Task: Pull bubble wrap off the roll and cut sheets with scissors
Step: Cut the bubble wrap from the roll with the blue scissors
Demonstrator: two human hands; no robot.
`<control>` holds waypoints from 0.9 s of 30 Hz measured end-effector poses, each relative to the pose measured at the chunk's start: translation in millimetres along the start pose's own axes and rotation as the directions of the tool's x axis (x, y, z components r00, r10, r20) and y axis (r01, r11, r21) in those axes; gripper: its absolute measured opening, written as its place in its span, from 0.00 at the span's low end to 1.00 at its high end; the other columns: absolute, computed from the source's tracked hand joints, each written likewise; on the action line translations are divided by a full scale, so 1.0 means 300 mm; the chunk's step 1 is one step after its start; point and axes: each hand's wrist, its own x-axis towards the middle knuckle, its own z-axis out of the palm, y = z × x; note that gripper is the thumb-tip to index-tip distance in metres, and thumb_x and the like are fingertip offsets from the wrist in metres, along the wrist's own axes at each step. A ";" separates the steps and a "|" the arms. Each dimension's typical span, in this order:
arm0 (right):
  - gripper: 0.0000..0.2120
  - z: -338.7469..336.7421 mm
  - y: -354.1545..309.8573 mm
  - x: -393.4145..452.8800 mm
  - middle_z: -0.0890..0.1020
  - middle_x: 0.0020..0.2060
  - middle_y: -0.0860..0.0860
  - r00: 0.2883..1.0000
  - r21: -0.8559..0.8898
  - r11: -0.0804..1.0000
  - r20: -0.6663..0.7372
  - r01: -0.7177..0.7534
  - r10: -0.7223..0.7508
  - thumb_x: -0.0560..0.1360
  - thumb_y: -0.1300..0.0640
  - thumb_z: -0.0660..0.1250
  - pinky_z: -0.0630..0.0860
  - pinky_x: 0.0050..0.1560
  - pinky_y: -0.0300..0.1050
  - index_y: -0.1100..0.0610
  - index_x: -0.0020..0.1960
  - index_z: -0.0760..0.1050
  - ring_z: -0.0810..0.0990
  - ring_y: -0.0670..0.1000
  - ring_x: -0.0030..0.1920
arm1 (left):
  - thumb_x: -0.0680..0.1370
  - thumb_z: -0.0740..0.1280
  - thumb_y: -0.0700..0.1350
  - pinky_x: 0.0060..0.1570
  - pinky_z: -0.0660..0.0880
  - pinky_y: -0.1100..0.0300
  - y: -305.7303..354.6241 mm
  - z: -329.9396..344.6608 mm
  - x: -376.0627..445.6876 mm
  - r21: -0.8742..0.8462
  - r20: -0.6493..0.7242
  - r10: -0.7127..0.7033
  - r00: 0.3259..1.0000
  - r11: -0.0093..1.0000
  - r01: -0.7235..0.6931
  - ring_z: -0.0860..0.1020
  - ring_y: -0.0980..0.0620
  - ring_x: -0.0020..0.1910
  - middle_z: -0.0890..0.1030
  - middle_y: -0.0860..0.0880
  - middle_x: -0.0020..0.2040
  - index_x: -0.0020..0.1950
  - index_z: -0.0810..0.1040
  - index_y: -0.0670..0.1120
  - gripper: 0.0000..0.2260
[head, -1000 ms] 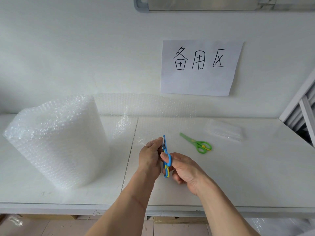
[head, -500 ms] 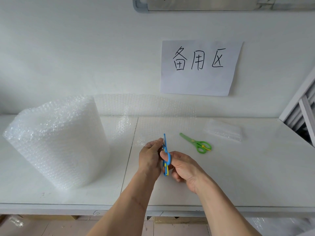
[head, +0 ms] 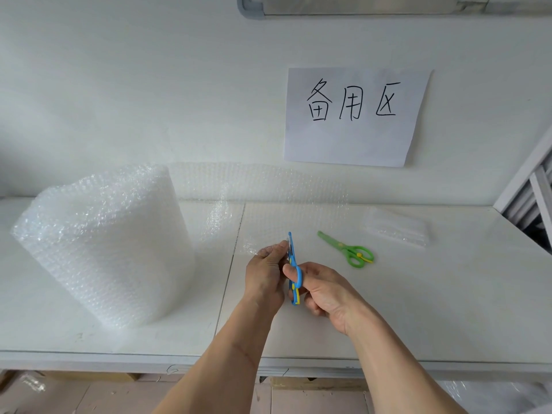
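A big roll of bubble wrap [head: 104, 243] stands upright at the left of the white table [head: 433, 309]. A loose clear length of bubble wrap [head: 268, 189] runs from it to the right, up against the wall and down onto the table. My left hand [head: 265, 273] pinches the near edge of that length. My right hand [head: 325, 291] holds blue scissors [head: 293, 264] with yellow trim, blades pointing away, right beside my left fingertips. The thumb sits through the upper handle loop.
Green scissors [head: 348, 249] lie on the table to the right of my hands. A folded pile of cut bubble wrap [head: 394, 230] rests further right. A paper sign [head: 355, 118] hangs on the wall. A grey frame [head: 534, 186] stands at the right edge.
The scissors and both hands have shifted slightly upward and away; otherwise little has changed.
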 end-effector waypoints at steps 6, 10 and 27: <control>0.17 0.000 0.007 -0.002 0.81 0.30 0.53 1.000 0.010 1.000 -0.005 0.018 -0.018 0.69 0.42 0.75 0.57 0.22 0.38 0.56 0.45 0.78 0.60 0.48 0.22 | 0.75 0.72 0.39 0.44 0.75 0.51 0.000 0.003 -0.005 0.023 0.005 0.004 1.000 1.000 -0.004 0.76 0.50 0.31 0.77 0.48 0.30 0.40 0.78 0.40 0.06; 0.20 0.002 0.001 0.000 0.82 0.33 0.54 1.000 -0.012 1.000 -0.017 0.008 -0.008 0.67 0.39 0.74 0.58 0.23 0.38 0.55 0.43 0.78 0.62 0.48 0.22 | 0.76 0.71 0.38 0.46 0.76 0.51 0.002 0.005 -0.008 0.022 0.011 0.011 1.000 1.000 -0.011 0.77 0.49 0.35 0.78 0.47 0.33 0.41 0.79 0.40 0.05; 0.18 0.000 -0.011 0.001 0.81 0.28 0.52 0.999 -0.015 0.999 -0.031 0.033 -0.033 0.69 0.42 0.74 0.56 0.24 0.39 0.56 0.44 0.78 0.60 0.49 0.24 | 0.76 0.71 0.38 0.37 0.77 0.56 0.013 0.003 -0.022 0.048 0.034 0.018 0.999 0.999 -0.020 0.77 0.51 0.32 0.77 0.47 0.33 0.43 0.78 0.39 0.04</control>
